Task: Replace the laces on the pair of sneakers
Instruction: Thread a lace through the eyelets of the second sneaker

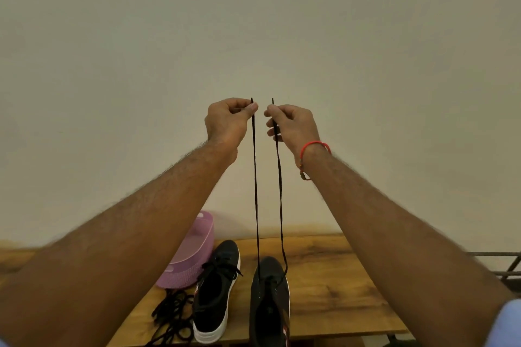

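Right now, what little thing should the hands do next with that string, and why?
Probably lower both ends and thread the next eyelets. The left hand and right hand each pinch one end of the black lace, held up about level, and it only runs through the bottom of the right sneaker.

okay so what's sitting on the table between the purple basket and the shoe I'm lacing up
The other black sneaker, already laced, stands between the purple basket and the shoe being laced. The head view shows it.
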`<state>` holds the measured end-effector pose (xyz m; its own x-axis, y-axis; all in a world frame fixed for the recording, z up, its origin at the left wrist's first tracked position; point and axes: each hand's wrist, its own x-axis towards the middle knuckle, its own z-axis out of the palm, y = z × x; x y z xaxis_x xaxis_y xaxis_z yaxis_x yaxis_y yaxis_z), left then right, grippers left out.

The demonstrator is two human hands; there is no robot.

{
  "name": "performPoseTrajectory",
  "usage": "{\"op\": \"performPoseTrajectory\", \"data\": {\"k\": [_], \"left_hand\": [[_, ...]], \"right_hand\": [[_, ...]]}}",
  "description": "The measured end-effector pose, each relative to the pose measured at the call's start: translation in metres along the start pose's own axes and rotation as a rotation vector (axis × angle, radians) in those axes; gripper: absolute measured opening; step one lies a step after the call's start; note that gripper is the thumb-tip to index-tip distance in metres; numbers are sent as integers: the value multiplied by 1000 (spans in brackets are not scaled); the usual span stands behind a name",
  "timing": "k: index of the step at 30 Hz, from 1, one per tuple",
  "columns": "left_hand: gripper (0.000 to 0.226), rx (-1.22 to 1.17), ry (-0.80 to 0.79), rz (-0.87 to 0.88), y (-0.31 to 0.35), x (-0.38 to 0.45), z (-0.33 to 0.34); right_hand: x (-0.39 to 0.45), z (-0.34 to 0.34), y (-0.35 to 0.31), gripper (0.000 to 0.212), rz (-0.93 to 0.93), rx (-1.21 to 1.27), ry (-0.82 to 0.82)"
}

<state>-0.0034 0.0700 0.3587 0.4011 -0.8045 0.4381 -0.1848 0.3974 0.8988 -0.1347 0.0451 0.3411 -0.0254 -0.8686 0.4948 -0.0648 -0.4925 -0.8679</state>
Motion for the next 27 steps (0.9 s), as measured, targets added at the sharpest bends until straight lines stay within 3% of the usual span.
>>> {"op": "performPoseTrajectory", "data": {"k": [10,21,27], "left_hand": [[11,63,-38,33,3,8,2],[17,97,-69,40,-5,9,-1],[10,155,-97,71,-16,3,-7]], "right_hand": [[8,1,7,10,-46,41,103],[7,10,10,14,-73,5,49],[4,4,14,12,-20,78,17]]}}
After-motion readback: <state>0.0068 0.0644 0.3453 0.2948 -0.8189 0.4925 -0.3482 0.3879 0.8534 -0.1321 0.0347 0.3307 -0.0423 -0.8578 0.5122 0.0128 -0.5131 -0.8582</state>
